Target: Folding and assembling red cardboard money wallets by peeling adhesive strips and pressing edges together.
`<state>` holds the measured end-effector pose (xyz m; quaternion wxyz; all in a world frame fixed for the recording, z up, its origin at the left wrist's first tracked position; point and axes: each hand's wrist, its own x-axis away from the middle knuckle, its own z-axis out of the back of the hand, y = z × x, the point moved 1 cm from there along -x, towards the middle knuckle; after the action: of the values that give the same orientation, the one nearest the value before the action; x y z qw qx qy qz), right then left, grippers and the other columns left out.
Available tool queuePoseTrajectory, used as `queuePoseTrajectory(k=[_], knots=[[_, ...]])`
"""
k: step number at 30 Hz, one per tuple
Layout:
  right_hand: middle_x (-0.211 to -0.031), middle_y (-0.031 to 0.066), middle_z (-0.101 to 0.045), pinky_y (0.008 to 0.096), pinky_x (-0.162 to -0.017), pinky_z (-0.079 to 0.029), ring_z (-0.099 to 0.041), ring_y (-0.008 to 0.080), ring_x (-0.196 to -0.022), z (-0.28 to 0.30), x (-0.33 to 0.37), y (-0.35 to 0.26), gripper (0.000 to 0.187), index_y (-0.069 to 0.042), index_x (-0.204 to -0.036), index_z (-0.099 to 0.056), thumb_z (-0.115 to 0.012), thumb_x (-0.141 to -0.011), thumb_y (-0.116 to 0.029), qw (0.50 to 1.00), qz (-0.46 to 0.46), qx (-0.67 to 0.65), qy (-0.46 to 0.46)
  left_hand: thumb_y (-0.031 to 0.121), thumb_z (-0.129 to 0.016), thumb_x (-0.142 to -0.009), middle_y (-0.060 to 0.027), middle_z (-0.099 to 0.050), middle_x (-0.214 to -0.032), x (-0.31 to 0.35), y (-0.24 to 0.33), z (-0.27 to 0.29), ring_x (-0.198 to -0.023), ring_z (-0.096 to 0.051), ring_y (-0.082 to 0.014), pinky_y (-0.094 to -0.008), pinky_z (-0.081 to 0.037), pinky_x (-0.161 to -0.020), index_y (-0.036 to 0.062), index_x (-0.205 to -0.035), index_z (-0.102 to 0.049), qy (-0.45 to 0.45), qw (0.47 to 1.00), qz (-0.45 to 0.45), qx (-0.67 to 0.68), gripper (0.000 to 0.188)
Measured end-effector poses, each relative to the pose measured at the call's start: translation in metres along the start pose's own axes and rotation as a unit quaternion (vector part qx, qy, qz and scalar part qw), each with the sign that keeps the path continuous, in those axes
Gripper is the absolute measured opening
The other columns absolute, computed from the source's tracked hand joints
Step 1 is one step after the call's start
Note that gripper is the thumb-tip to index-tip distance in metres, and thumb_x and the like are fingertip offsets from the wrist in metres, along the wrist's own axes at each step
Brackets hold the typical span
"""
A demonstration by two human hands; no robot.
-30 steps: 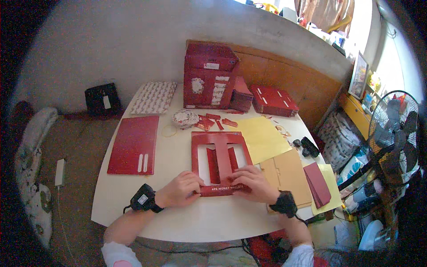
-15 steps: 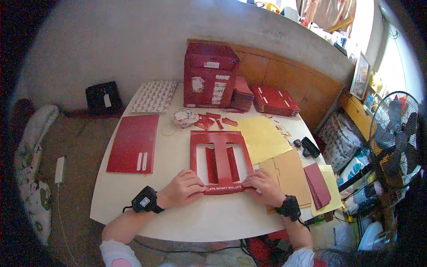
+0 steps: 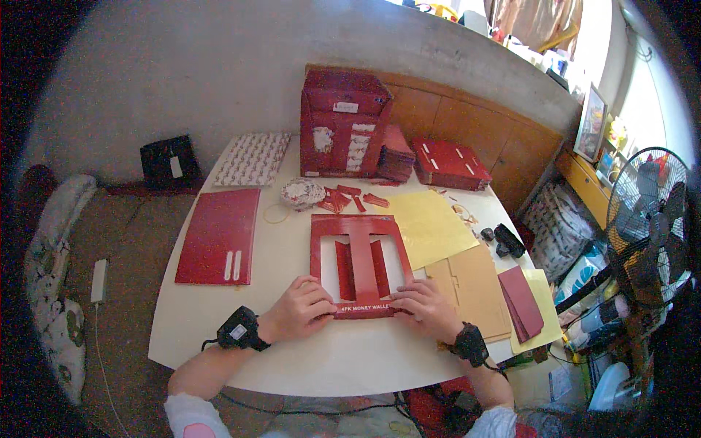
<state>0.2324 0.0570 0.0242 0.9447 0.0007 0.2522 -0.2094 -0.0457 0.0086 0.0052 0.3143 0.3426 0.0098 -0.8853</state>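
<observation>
A red cardboard packaging sleeve (image 3: 361, 259) lies in front of me on the white table, with two cut-out windows and a strip up its middle. White lettering runs along its near edge. At the near left corner, my left hand (image 3: 301, 310) is closed on that edge, fingers curled over the top. My right hand (image 3: 425, 306) grips the near right corner, its fingers across the printed strip. Both thumbs are partly hidden. Folded red flaps stand up inside the windows. Each wrist wears a black strapped device.
Flat red cardboard pieces (image 3: 219, 233) lie on the left. Behind stand a tall red box (image 3: 336, 124) and a stack of red sleeves (image 3: 453, 164). Red scraps (image 3: 343, 198) lie beyond the sleeve. Yellow sheets (image 3: 427, 226) and tan cardboard (image 3: 475, 292) cover the right side, beside a fan (image 3: 650, 219).
My right hand has slid slightly left along the sleeve's near edge and now covers the end of the lettering. My left hand stays in nearly the same place.
</observation>
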Motion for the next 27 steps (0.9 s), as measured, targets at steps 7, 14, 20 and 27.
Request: queuePoseTrajectory(k=[7, 14, 20, 27], knots=[[-0.093, 0.0026, -0.063, 0.0356, -0.080, -0.045, -0.058, 0.0210, -0.086, -0.013, -0.011, -0.011, 0.024, -0.011, -0.098, -0.063, -0.068, -0.075, -0.017, 1.000, 0.000, -0.014, 0.008, 0.014, -0.069, -0.071, -0.0029, -0.058, -0.084, -0.009, 0.013, -0.017, -0.083, -0.056, -0.0185, -0.0382, -0.039, -0.084, 0.0093, -0.089, -0.062, 0.027, 0.998, 0.018, -0.047, 0.020], [-0.088, 0.0031, -0.062, 0.0352, -0.077, -0.045, -0.057, 0.0215, -0.081, -0.018, -0.009, -0.013, 0.026, -0.011, -0.100, -0.064, -0.068, -0.075, -0.017, 0.999, -0.004, -0.017, 0.027, 0.015, -0.070, -0.071, -0.0027, -0.058, -0.083, -0.009, 0.013, -0.022, -0.080, -0.056, -0.0165, -0.0365, -0.039, -0.078, 0.0090, -0.092, -0.063, 0.032, 0.998, 0.009, -0.049, 0.023], [-0.089, 0.0021, -0.063, 0.0341, -0.075, -0.045, -0.058, 0.0189, -0.080, -0.022, -0.006, -0.009, 0.022, -0.011, -0.097, -0.066, -0.067, -0.076, -0.017, 0.999, 0.029, 0.014, 0.044, 0.014, -0.069, -0.071, -0.0008, -0.057, -0.078, -0.011, 0.015, -0.020, -0.076, -0.056, -0.0148, -0.0353, -0.039, -0.076, 0.0098, -0.088, -0.064, 0.034, 0.997, -0.015, -0.074, 0.018], [-0.087, 0.0022, -0.063, 0.0353, -0.077, -0.045, -0.058, 0.0195, -0.081, -0.019, -0.008, -0.012, 0.024, -0.011, -0.099, -0.065, -0.067, -0.076, -0.018, 0.999, 0.015, 0.007, 0.045, 0.015, -0.069, -0.071, -0.0007, -0.058, -0.079, -0.009, 0.013, -0.023, -0.076, -0.056, -0.0148, -0.0354, -0.038, -0.078, 0.0106, -0.087, -0.063, 0.032, 0.996, -0.008, -0.080, 0.018]])
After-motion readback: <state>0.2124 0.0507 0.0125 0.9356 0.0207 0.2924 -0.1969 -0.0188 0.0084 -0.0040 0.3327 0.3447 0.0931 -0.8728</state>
